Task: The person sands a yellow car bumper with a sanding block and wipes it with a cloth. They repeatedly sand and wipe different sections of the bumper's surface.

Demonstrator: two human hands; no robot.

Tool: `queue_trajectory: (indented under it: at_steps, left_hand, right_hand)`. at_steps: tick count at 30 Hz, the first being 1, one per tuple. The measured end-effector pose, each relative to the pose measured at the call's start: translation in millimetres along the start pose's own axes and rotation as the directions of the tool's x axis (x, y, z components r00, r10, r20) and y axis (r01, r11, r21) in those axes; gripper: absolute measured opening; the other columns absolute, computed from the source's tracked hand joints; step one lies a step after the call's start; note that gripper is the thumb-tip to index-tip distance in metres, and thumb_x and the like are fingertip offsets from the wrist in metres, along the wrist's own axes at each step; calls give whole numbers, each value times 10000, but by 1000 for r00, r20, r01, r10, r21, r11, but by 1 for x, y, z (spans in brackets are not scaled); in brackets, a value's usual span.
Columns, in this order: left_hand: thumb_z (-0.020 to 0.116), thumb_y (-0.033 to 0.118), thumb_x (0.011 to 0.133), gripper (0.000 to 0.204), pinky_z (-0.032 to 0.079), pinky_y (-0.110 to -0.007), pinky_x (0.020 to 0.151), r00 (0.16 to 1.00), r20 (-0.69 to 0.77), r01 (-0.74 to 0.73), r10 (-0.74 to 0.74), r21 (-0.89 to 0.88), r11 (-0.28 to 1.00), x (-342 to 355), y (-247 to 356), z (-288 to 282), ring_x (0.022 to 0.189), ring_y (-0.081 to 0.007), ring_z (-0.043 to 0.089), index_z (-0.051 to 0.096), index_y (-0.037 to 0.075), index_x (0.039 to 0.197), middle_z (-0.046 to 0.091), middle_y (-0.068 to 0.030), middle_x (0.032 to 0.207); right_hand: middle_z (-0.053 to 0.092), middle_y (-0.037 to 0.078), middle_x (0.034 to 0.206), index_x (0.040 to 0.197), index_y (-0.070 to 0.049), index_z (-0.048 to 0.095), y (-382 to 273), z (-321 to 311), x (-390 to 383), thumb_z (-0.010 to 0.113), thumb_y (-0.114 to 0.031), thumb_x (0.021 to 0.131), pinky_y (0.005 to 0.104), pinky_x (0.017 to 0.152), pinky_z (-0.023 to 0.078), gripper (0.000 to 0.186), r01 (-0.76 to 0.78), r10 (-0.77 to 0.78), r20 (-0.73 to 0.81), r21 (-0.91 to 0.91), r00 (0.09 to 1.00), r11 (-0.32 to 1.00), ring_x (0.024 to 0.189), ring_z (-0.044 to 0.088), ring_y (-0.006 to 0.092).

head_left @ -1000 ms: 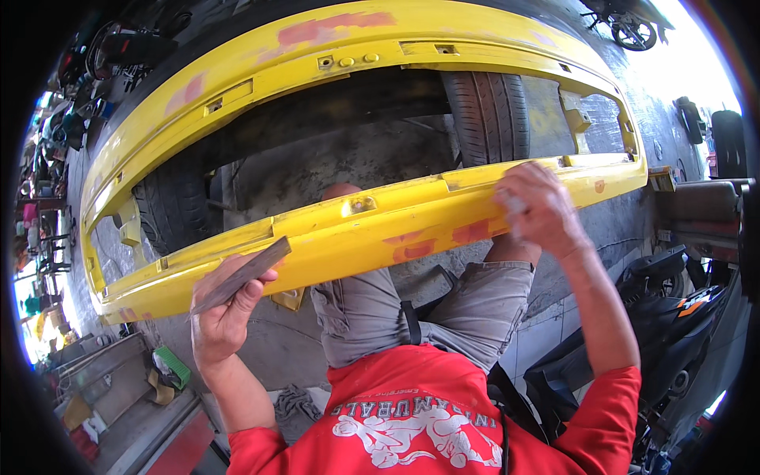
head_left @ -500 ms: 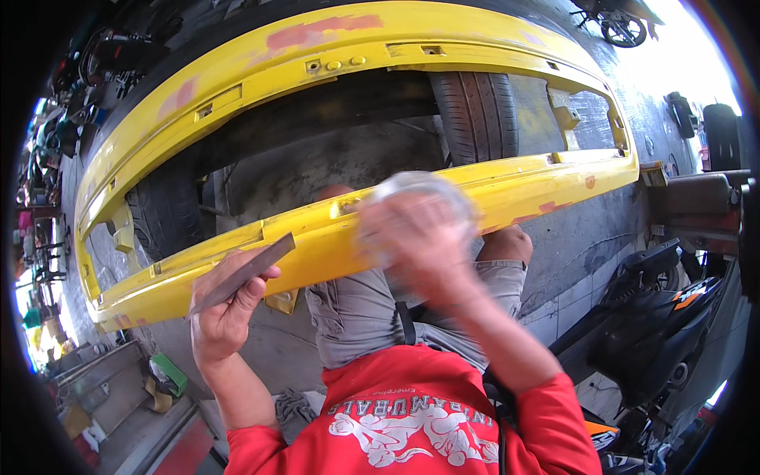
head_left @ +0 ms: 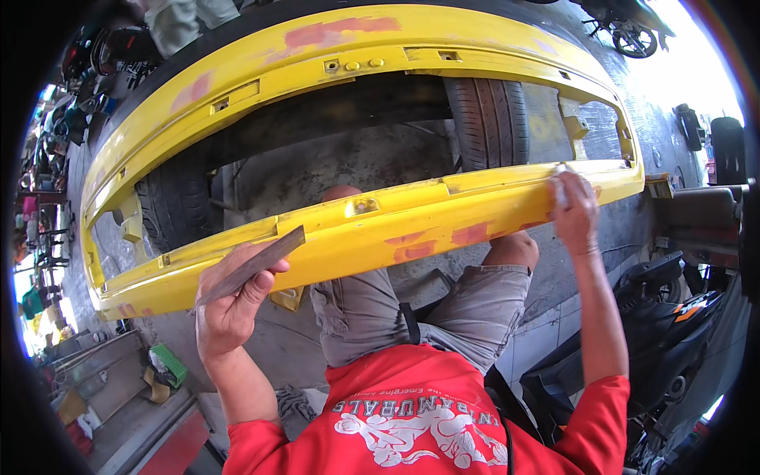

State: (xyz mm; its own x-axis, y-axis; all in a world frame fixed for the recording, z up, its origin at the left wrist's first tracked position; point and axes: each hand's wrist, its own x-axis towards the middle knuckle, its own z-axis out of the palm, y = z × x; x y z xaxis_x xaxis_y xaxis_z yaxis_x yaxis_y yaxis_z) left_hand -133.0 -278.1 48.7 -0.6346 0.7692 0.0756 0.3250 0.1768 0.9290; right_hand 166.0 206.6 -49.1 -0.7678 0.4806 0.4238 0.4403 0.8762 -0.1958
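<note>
A long yellow car bumper [head_left: 332, 252] lies across in front of me, its near bar over my knees. Dull reddish patches [head_left: 471, 233] mark its paint. My left hand [head_left: 229, 310] is closed round a flat grey-brown strip [head_left: 257, 267], perhaps sandpaper, with the thumb on top; it rests by the bar's near left edge. Toward the bar's right end, my right hand [head_left: 576, 215] presses a small whitish rag [head_left: 560, 179] onto the yellow surface. Most of the rag is hidden by the fingers.
Two tyres, one at the right [head_left: 487, 123] and one at the left [head_left: 176, 202], stand under the bumper. A black motorcycle [head_left: 633, 340] is close on my right. At lower left lies a green box [head_left: 168, 364]. Another person's legs [head_left: 186, 20] show beyond the far left edge.
My right hand has swept the rag from the bar's middle to its right end, uncovering reddish patches. The left hand keeps its strip. A person's legs have appeared at the top left.
</note>
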Motion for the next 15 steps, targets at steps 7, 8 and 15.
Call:
queue_trajectory:
  at_steps: [7,8,15]
  left_hand:
    - [732,317,1149,374,566,-321,818,998,-32,-61,59,-68,996,-3,-9,9,893,-179,727,805,-34,1258,813,-86,1043]
    - [731,319,1150,377,565,-320,817,998,-32,-55,53,-64,996,-3,-10,8,895,-177,727,805,-35,1256,814,-85,1045]
    - [723,324,1157,392,561,-307,823,999,-6,-40,40,-20,999,-6,2,-1,919,-167,729,794,-48,1259,819,-84,1068]
  right_hand:
    - [780,194,1190,1111,16,780,-15,12,4,738,-295,1094,511,1054,571,315,-186,192,112,-62,975,981,1130,739,377]
    - [769,181,1160,1100,2,767,-54,19,5,759,-287,1071,511,1038,573,290,-117,123,114,-65,986,991,1115,737,371]
    - [718,117,1254,1249,-86,745,-333,52,-7,837,-143,815,548,1092,557,448,174,-239,79,475,968,862,1246,692,363]
